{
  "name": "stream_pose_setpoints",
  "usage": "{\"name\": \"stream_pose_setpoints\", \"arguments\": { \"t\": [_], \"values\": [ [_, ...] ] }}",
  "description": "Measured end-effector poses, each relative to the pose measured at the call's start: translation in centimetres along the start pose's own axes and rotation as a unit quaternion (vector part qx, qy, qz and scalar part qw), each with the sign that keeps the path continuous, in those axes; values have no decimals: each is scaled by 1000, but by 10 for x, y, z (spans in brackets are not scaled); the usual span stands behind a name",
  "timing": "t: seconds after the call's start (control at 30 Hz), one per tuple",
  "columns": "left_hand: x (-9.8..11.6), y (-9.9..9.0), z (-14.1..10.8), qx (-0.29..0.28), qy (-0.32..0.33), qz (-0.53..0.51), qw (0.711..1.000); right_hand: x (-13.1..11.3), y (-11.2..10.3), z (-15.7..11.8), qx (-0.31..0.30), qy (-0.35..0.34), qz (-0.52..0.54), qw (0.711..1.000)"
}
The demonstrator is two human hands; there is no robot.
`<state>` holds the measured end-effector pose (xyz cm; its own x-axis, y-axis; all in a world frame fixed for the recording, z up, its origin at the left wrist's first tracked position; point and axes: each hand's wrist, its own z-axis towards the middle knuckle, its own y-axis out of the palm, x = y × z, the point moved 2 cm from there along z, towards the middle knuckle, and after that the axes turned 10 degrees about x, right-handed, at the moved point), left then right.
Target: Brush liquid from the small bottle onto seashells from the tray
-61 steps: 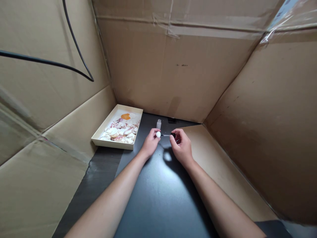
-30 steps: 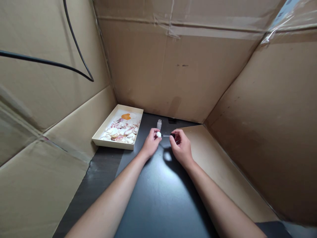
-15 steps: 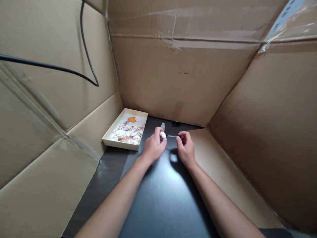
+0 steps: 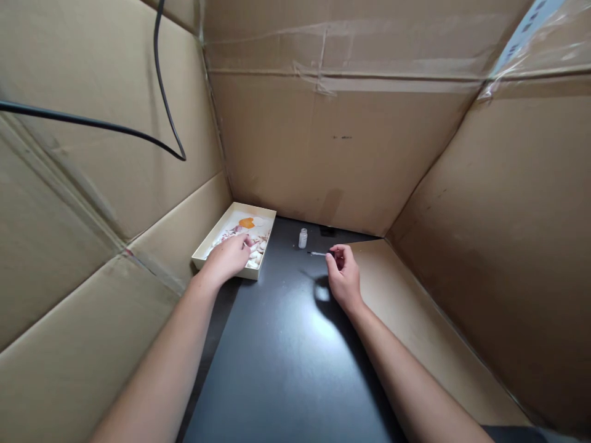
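Note:
My right hand [image 4: 344,275] pinches the dark cap of a small applicator brush [image 4: 317,253], its thin stem and dark tip pointing left above the table. Behind the brush stands a small uncapped glass bottle [image 4: 303,239] with whitish contents, upright. Over at the left, my left hand [image 4: 227,257] reaches into a shallow cream box [image 4: 226,271], with its fingertips pressed together among the seashells [image 4: 255,253]. What lies between those fingertips is too small and partly covered to make out. An orange shell [image 4: 246,223] lies toward the back of the box.
Cardboard walls [image 4: 300,147] enclose the black tabletop [image 4: 277,357] at the back and both sides. A flat cardboard sheet [image 4: 406,307] lies along the right. A black cable [image 4: 92,122] hangs at the upper left, and a small dark patch [image 4: 327,232] is behind the bottle.
My left hand has moved left from beside the brush, carrying the white shell away, and is now down in the box. The bottle is in full view; my right hand has barely moved.

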<state>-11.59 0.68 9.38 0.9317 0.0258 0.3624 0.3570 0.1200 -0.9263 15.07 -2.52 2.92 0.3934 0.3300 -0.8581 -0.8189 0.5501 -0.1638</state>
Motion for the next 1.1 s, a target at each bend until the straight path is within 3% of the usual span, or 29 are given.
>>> {"name": "stream_pose_setpoints", "arguments": {
  "t": [0.1, 0.17, 0.33, 0.43, 0.5, 0.63, 0.7, 0.9, 1.1],
  "values": [
    [-2, 8, -2, -93, 10, 48, 994, -1, 0, 0, 3, 1, -4, 1000],
    [-1, 13, 0, -120, 19, 71, 990, -1, 0, 0, 6, -2, -6, 1000],
    [3, 14, 13, -113, 47, 56, 991, 1, 0, 0, 8, 1, -8, 1000],
    [1, 3, 25, -78, 50, -8, 996, 1, 0, 0, 7, 4, -8, 1000],
    [-1, -5, 31, -88, 33, -49, 994, 1, 0, 0, 7, 5, -5, 1000],
    [-3, -14, 34, -206, -11, -72, 976, 2, 0, 1, 3, 3, -3, 1000],
    [-4, -14, 36, -239, -24, -51, 970, 4, 0, 0, 2, 4, -7, 1000],
    [-10, -2, 49, -161, 7, -10, 987, 9, 1, 2, 0, 26, -1, 1000],
    [-1, 13, 49, -150, 76, 48, 985, 12, 1, 2, 1, 43, 13, 999]
  ]
}}
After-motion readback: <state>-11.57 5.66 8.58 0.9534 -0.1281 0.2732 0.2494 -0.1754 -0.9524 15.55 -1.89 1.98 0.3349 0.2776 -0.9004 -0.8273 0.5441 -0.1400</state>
